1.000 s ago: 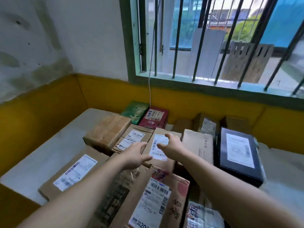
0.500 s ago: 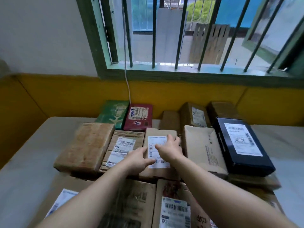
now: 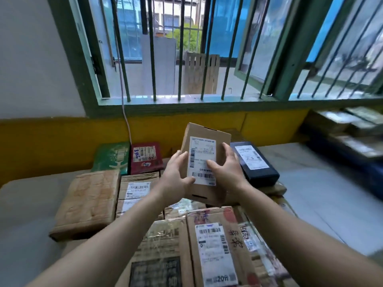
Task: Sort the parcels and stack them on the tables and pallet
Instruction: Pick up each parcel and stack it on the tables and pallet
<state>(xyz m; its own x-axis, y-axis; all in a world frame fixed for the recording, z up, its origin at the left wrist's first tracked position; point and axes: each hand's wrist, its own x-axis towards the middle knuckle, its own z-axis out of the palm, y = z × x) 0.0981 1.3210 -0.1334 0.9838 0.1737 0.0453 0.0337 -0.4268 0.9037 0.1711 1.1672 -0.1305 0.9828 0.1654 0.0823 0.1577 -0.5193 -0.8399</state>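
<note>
A small cardboard parcel [image 3: 207, 133] is held tilted above the pile, its white label facing the camera. The left hand [image 3: 177, 179] grips its left edge, thumb on the label's lower corner. The right hand [image 3: 227, 169] clasps the right edge, thumb across the label, fingers spread. On the desk [image 3: 310, 183] below lie a black box [image 3: 256, 162] just right, a red box [image 3: 146, 158] and a green box [image 3: 112, 158] left, and a taped brown parcel [image 3: 89, 201] nearer.

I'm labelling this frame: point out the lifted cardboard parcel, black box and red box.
lifted cardboard parcel [image 3: 200, 155], head view, its white label.
black box [image 3: 252, 158], head view, its white label.
red box [image 3: 146, 159], head view, middle of its top.
</note>
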